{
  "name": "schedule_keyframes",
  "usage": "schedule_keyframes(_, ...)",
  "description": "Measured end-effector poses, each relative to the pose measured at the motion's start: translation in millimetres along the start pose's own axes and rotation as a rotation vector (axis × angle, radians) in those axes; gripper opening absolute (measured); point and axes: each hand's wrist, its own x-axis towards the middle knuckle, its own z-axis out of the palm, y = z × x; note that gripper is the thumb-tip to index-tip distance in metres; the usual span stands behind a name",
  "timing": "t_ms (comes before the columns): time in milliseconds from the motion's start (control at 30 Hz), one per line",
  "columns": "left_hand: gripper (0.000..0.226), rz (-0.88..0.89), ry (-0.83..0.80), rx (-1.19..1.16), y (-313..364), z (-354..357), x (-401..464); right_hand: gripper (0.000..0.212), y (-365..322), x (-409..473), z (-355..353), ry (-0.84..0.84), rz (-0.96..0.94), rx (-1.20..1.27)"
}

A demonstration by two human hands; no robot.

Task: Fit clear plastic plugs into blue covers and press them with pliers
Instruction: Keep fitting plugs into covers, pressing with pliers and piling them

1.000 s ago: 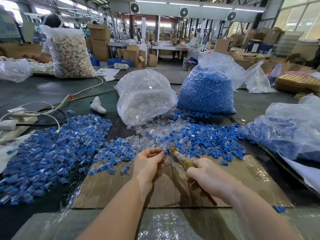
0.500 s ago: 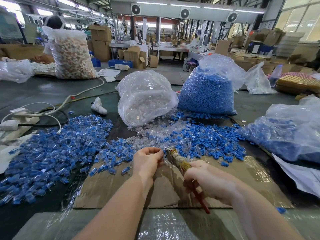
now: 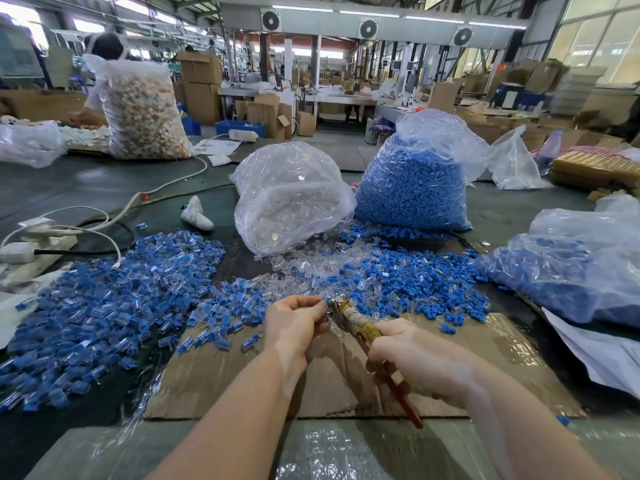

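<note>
Broadly, head view, the only one: task is mid-run, w/ much done and much left. At left lies a large heap of assembled pieces (image 3: 104,299), blue w/ clear ends showing, presumably finished units. Centre, just beyond the hands, loose clear plugs (image 3: 304,271) spill from an open clear bag (image 3: 291,199); to their right, loose blue covers (image 3: 415,282) spread in front of a tall bag of blue covers (image 3: 412,188). Another bag of blue parts (image 3: 568,271) sits at far right. Judged from these stocks, the remaining work far exceeds what is done.

Hands, over a cardboard sheet (image 3: 329,375) laid on the table (image 3: 104,188):
- Left hand (image 3: 294,323): fingers curled, thumb and fingertips pinched together at the pliers' nose. It appears to hold one small piece there, but the piece is too small and hidden to confirm; probably a cover w/ plug being offered to the jaws.
- Right hand (image 3: 419,362): wrapped round the handles of the pliers (image 3: 356,320), a red handle end poking out below the palm toward the viewer. Tool points up-left, nose touching or just beside the left fingertips. Jaws look nearly closed; exact gap not readable.

Step in hand, as a judgement: the pressing of one unit.

Bkgd: white cables and a power strip (image 3: 31,244) at left, a bag of pale mixed parts (image 3: 145,112) beyond, cartons farther back.
</note>
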Motion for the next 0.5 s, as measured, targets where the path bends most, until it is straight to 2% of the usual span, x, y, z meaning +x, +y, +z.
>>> schedule_keyframes(167, 0.01, 0.017, 0.011, 0.009, 0.8, 2.0, -2.8, 0.02, -1.3, -1.3, 3.2, 0.037, -0.071, -0.111)
schedule_keyframes(400, 0.01, 0.034, 0.029, 0.002, 2.4, 3.5, -7.5, 0.019, 5.7, 1.7, 6.9, 0.122, -0.147, -0.11)
schedule_keyframes(500, 0.009, 0.138, 0.064, 0.083, 5.2, -1.5, -9.4, 0.013, 12.2, 6.1, 6.6, 0.195, -0.183, -0.073)
